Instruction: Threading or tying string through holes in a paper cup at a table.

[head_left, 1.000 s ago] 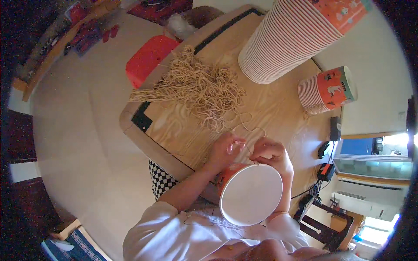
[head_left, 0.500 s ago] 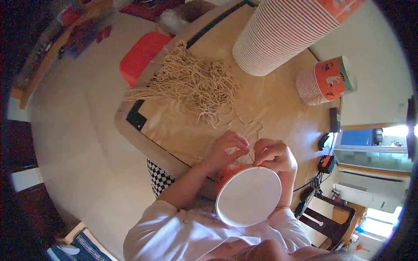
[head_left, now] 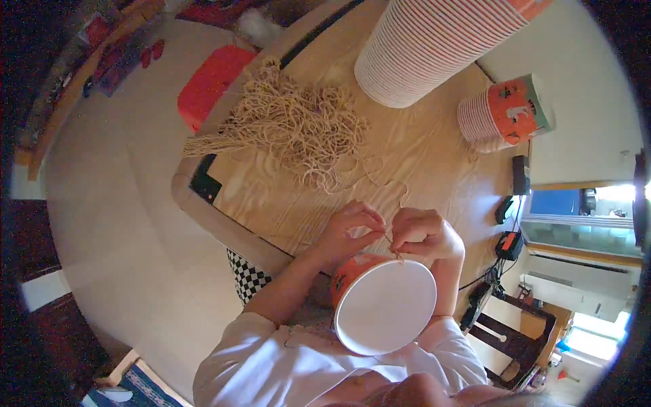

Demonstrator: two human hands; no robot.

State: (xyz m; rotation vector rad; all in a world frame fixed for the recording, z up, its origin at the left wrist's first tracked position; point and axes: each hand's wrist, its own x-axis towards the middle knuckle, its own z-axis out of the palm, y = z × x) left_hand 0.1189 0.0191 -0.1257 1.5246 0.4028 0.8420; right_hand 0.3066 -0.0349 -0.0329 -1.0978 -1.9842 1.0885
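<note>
An orange paper cup [head_left: 383, 305] with a white bottom lies against my body, its base turned up to the camera. My left hand [head_left: 349, 234] and my right hand [head_left: 424, 234] meet just above the cup's far rim. Both pinch a thin tan string [head_left: 389, 239] that runs between their fingertips and on toward the pile of string. The fingers hide how the string meets the cup.
A tangled heap of tan string [head_left: 298, 129] lies on the wooden table [head_left: 420, 156]. A tall stack of cups [head_left: 434, 47] and a shorter stack [head_left: 505, 112] lie at the far right. A red stool [head_left: 210, 81] stands beyond the table's left edge.
Both hands have stayed at the cup's rim, working the string with small finger moves. The view has shifted a little, so the table and stacks sit higher in the picture.
</note>
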